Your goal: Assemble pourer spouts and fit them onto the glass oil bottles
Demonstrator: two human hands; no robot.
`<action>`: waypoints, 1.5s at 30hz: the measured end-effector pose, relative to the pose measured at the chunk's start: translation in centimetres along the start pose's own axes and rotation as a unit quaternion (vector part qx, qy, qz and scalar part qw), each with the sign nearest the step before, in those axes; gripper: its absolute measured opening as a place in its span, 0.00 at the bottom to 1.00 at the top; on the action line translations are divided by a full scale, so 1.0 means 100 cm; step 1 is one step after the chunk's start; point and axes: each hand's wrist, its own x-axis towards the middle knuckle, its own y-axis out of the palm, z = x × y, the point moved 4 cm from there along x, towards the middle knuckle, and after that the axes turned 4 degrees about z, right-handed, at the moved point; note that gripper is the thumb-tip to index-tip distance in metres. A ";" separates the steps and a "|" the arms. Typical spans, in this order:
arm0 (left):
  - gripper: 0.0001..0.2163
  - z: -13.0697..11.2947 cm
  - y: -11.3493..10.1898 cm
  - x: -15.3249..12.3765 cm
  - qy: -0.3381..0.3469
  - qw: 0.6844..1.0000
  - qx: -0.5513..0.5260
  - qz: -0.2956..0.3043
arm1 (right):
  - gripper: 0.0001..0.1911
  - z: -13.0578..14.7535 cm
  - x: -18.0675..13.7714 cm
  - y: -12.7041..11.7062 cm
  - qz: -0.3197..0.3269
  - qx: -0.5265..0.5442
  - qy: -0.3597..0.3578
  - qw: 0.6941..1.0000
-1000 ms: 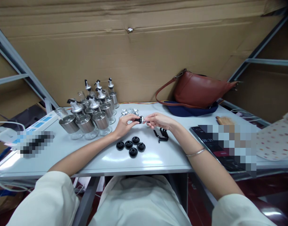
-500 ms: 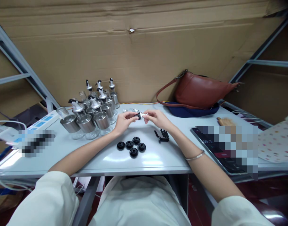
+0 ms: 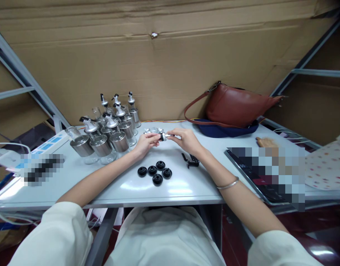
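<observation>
Both my hands meet over the middle of the grey table (image 3: 75, 177). My left hand (image 3: 144, 143) and my right hand (image 3: 186, 139) pinch a small black-and-silver pourer spout (image 3: 162, 137) between their fingertips. Just behind it lie a few loose silver spout parts (image 3: 151, 130). Several black rubber stoppers (image 3: 155, 173) sit in a cluster on the table in front of my hands. A small pile of black plastic clips (image 3: 191, 160) lies under my right wrist. Left of my hands stands a group of glass bottles with steel sleeves (image 3: 108, 127), some fitted with spouts.
A brown leather bag (image 3: 236, 105) rests on a dark blue cloth (image 3: 222, 130) at the back right. A white power strip (image 3: 47, 145) lies at the far left. A dark tablet-like device (image 3: 258, 173) sits at the right. Cardboard (image 3: 164, 74) walls the back.
My hands have moved slightly away from me, toward the loose silver parts, still holding the spout between them. The parts on the table have not moved.
</observation>
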 end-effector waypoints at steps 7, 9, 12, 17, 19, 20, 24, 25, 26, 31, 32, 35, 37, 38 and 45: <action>0.07 -0.001 0.002 -0.002 -0.044 0.999 -0.018 -0.016 | 0.09 0.004 -0.001 0.000 -0.018 -0.032 -0.027 0.999; 0.05 -0.001 0.002 -0.002 -0.055 0.998 -0.026 -0.020 | 0.09 0.006 -0.001 0.000 -0.024 -0.051 -0.041 0.998; 0.04 0.001 0.001 -0.002 -0.079 0.996 -0.041 -0.023 | 0.10 0.010 -0.002 -0.001 -0.031 -0.089 -0.066 0.993; 0.07 0.004 0.003 -0.003 -0.127 0.989 -0.069 -0.021 | 0.12 0.016 -0.003 -0.001 -0.028 -0.132 -0.098 0.986; 0.07 0.004 0.004 -0.004 -0.134 0.988 -0.073 -0.021 | 0.13 0.016 -0.003 0.000 -0.022 -0.136 -0.095 0.986; 0.07 0.005 0.003 -0.003 -0.135 0.988 -0.073 -0.021 | 0.13 0.016 -0.003 0.001 -0.017 -0.136 -0.091 0.986; 0.08 0.007 0.001 -0.001 -0.138 0.987 -0.077 -0.010 | 0.15 0.015 -0.002 0.002 0.003 -0.125 -0.062 0.990; 0.08 0.007 0.001 -0.001 -0.137 0.987 -0.078 -0.006 | 0.15 0.015 -0.002 0.001 0.005 -0.118 -0.056 0.991; 0.08 0.007 0.001 -0.001 -0.135 0.988 -0.079 0.000 | 0.15 0.014 -0.001 0.001 0.006 -0.109 -0.050 0.993; 0.06 0.003 0.007 -0.004 -0.098 0.992 -0.073 0.026 | 0.12 0.007 -0.001 -0.002 -0.003 -0.045 -0.036 0.998; 0.06 0.003 0.008 -0.005 -0.087 0.993 -0.069 0.029 | 0.11 0.005 -0.001 -0.003 -0.004 -0.036 -0.033 0.999; 0.09 0.003 0.010 -0.006 -0.063 0.996 -0.051 0.039 | 0.10 -0.002 0.000 -0.002 0.007 -0.013 -0.023 1.000; 0.12 0.004 0.011 -0.006 -0.052 0.997 -0.039 0.048 | 0.09 -0.005 0.000 -0.002 0.018 0.003 -0.019 1.000; 0.13 0.004 0.012 -0.006 -0.046 0.997 -0.034 0.049 | 0.09 -0.005 0.001 -0.002 0.023 0.012 -0.016 1.000; 0.16 -0.004 0.009 -0.005 0.031 0.998 0.047 0.039 | 0.09 -0.005 0.002 -0.005 0.059 0.085 0.064 0.993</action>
